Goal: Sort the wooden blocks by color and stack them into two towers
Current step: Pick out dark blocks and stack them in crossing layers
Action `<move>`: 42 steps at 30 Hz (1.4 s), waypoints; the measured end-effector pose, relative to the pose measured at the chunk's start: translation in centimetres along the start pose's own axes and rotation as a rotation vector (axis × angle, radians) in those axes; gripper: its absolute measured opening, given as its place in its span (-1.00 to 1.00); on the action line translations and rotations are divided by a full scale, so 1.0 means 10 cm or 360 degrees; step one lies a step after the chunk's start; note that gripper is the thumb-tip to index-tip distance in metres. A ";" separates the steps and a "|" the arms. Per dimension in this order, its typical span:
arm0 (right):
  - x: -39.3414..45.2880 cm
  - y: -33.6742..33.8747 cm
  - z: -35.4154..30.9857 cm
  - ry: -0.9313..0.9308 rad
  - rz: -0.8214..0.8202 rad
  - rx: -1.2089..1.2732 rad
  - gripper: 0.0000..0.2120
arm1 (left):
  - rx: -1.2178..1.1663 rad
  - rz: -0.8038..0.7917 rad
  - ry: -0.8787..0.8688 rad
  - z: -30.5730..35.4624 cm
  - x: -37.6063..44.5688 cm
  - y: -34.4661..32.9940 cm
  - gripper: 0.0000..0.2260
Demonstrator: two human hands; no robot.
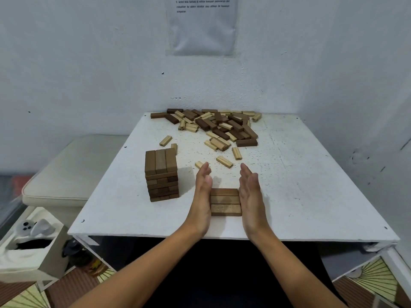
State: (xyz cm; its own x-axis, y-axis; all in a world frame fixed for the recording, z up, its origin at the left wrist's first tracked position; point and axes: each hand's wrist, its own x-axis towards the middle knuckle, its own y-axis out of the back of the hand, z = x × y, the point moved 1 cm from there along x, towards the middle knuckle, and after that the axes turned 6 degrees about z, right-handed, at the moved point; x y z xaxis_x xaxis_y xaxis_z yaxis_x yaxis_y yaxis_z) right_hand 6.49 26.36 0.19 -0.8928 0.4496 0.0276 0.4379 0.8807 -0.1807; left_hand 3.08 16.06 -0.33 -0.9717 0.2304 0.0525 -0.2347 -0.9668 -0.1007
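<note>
Row of three blocks (225,202): long axes run left-right between your palms.
Left hand (203,192): flat, fingers released, pressing the row's left ends.
Right hand (251,192): flat, released, pressing the right ends.

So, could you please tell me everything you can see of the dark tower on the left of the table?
The dark tower is a neat, upright stack of brown wooden blocks, layers laid crosswise to each other, three blocks side by side on top. It stands on the white table, left of both hands, and neither hand touches it. One pale block lies just behind it; whether they touch cannot be told.
</note>
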 end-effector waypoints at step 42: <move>0.27 0.70 -0.03 0.0597 -0.0790 -0.1542 -0.43 | 0.1716 -0.0679 -0.0568 0.23 0.16 0.40 -0.38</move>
State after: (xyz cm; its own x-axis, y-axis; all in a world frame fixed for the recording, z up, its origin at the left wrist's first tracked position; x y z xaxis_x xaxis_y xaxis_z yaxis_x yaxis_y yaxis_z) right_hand 7.13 33.78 -0.72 -0.9731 -0.1057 0.2046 0.0894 0.6453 0.7587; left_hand 0.68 12.32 1.64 -0.7198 0.6736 0.1676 -0.2254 -0.4551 0.8614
